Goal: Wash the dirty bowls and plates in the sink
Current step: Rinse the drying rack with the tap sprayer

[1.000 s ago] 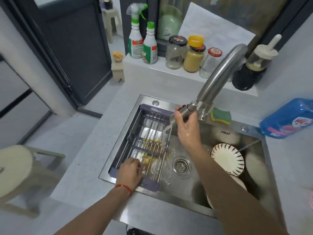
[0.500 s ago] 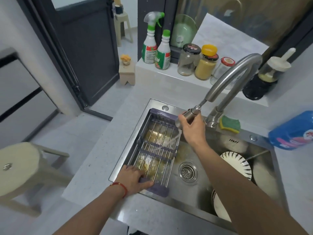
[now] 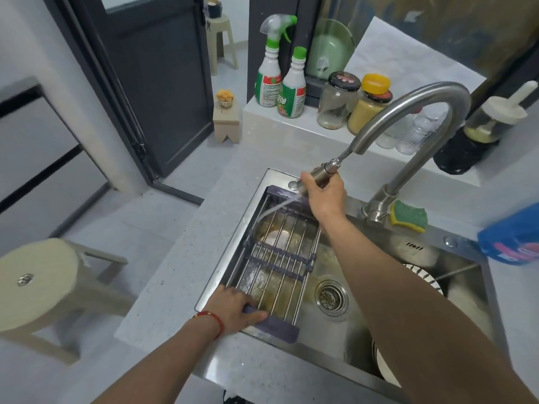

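A steel sink (image 3: 455, 252) holds a wire drying rack (image 3: 280, 258) with purple end bars across its left half. My left hand (image 3: 233, 307) grips the rack's near purple bar. My right hand (image 3: 323, 193) holds the pull-out spray head (image 3: 322, 172) of the curved faucet (image 3: 414, 112), and a water stream runs onto the rack's far left corner. A striped plate (image 3: 425, 278) and a white bowl (image 3: 385, 368) lie in the sink's right half, mostly hidden behind my right forearm. The drain (image 3: 331, 297) sits mid-sink.
A green and yellow sponge (image 3: 408, 215) lies behind the faucet base. A blue detergent pack (image 3: 513, 237) rests on the right counter. Spray bottles (image 3: 280, 74) and jars (image 3: 353, 100) line the back ledge. A round stool (image 3: 38, 284) stands on the floor to the left.
My right hand has pulled the spray head up and left, so the stream now hits the rack's far left corner. My left hand moved from the rack's wires to its near bar.
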Action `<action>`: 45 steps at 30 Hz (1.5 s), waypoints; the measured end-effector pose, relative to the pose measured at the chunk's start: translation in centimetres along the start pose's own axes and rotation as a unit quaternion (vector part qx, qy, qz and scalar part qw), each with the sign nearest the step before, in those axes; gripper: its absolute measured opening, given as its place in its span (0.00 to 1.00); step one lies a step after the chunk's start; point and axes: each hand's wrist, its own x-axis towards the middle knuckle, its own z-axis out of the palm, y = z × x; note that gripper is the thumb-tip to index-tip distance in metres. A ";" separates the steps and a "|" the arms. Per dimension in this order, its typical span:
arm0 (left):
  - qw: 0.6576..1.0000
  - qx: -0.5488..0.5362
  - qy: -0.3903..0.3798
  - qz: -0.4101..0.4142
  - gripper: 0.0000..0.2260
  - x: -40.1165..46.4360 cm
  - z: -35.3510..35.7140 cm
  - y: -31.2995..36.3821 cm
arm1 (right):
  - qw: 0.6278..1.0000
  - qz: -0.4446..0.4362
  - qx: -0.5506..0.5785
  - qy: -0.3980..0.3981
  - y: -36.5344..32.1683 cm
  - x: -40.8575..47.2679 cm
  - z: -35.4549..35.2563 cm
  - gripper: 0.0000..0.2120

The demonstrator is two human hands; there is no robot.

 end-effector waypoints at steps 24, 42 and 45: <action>0.999 -0.050 -0.019 -0.005 0.32 0.7 -0.4 -0.2 | 0.996 -0.024 -0.081 0.000 -0.2 2.7 -0.2 0.11; 0.998 -0.057 -0.015 -0.012 0.30 0.2 -0.7 0.3 | 0.993 0.019 -0.039 -0.107 0.6 -2.5 -1.4 0.11; 0.998 -0.060 -0.020 -0.012 0.28 0.0 -1.1 0.4 | 0.991 0.018 -0.083 -0.108 0.3 -3.1 -2.5 0.14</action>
